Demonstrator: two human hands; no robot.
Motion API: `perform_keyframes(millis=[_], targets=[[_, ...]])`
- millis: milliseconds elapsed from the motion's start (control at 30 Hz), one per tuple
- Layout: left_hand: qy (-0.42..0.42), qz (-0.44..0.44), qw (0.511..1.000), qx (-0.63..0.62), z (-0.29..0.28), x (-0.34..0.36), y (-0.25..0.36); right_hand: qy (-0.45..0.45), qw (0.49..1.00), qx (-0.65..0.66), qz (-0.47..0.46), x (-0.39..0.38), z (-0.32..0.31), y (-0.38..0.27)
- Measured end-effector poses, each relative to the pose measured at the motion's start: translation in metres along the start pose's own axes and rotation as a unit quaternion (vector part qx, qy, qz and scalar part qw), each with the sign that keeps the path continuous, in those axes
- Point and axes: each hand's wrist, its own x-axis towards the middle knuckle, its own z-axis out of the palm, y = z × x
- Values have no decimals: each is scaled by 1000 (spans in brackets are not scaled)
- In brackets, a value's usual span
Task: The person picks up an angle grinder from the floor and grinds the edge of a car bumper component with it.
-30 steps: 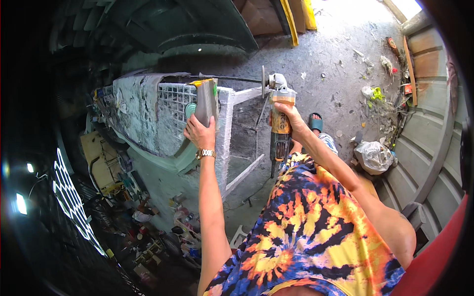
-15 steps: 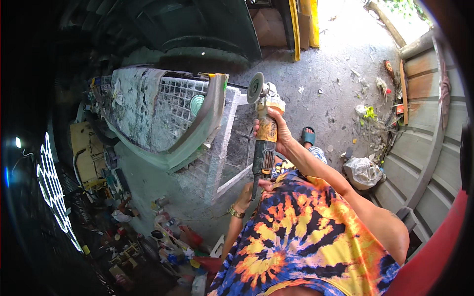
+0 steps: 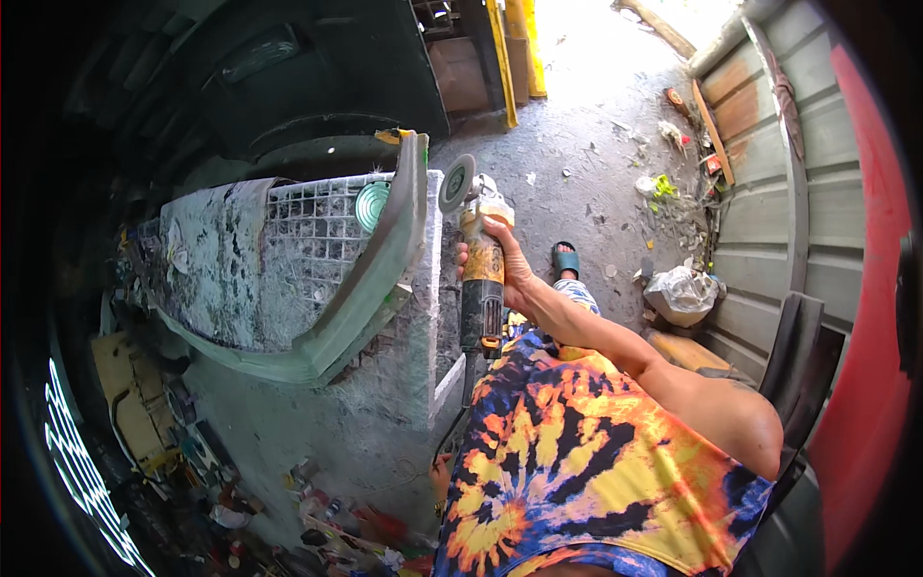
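Observation:
An angle grinder (image 3: 484, 279) with a worn yellow and black body stands upright in my right hand (image 3: 510, 252), whose fingers wrap around its upper body. Its round grey-green disc (image 3: 457, 183) faces left, near the end of a long curved bumper-like panel (image 3: 415, 207). From the grinder's lower end a black cord (image 3: 468, 380) runs down past my shirt. My left hand (image 3: 441, 473) is low by my side, close to the cord and mostly hidden behind the shirt; its fingers do not show well enough to tell their grip.
The panel lies on a dusty white grid-topped stand (image 3: 298, 207), beside a green disc (image 3: 372, 204) and a stained cloth (image 3: 216, 260). Clutter covers the floor at lower left. On the right are a white plastic bag (image 3: 683, 293), scattered debris and a corrugated metal wall (image 3: 827, 207).
My left hand has dropped from the grinder's lower end down to my side. The view has swung, so the stand and grinder appear farther left; the right hand keeps its hold.

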Motion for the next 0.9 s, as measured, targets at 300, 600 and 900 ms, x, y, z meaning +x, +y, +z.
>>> perform_keyframes(millis=[300,600,900], targets=[[-20,46,996,80,-35,30,3,18,999,21,19,-1,-19,14],[9,78,991,112,-47,23,12,19,999,17,28,1,-18,19],[35,107,985,128,-39,18,9,26,999,16,38,0,-16,21]])
